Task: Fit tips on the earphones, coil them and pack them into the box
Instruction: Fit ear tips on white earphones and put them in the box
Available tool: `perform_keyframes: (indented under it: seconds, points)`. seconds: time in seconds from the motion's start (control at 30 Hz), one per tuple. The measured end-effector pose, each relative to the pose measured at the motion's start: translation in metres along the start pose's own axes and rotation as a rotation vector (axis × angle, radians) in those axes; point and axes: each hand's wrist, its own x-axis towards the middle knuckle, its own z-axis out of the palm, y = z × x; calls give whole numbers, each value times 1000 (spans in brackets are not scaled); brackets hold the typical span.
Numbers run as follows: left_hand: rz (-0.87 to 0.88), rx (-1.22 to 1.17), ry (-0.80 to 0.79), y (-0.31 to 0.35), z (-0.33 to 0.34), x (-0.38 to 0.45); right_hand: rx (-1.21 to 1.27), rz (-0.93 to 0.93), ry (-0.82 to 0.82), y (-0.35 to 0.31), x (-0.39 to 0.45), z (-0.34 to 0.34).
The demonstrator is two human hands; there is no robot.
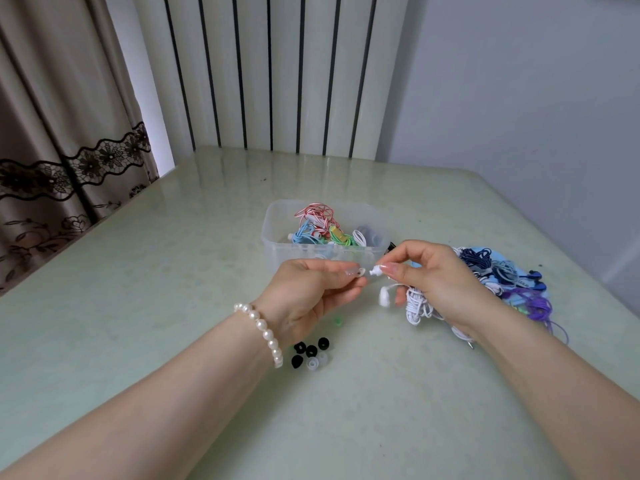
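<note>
White earphones sit at the centre right of the frame, held above the desk by the right hand: its thumb and forefinger pinch one white earbud, the nozzle pointing left, while the bundled cord hangs under the palm and the other earbud dangles just below. The left hand, just left of it, pinches a small clear tip between thumb and fingertips, very near the nozzle; whether they touch cannot be told. A pearl bracelet circles the left wrist. Behind the hands, at the middle of the frame, stands a clear plastic box without a lid, holding coiled earphones in red-and-white, light blue, green and white. At the right edge of the desk lies a pile of loose earphones in dark blue, pale blue, white and purple, on something round and light blue. Below the left hand, loose tips lie on the desk, four black and two clear, with a green tip a little above them. The desk is pale green and glossy. A white ribbed radiator stands behind it at the top centre, a beige curtain with black lace trim hangs at the upper left, and a plain wall fills the upper right.
</note>
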Motion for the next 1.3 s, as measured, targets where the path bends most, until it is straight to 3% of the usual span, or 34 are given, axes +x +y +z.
perform_keyframes:
  seconds: [1.3]
  points:
    - [13, 131, -1, -5, 2, -2, -80, 24, 16, -7, -4, 8]
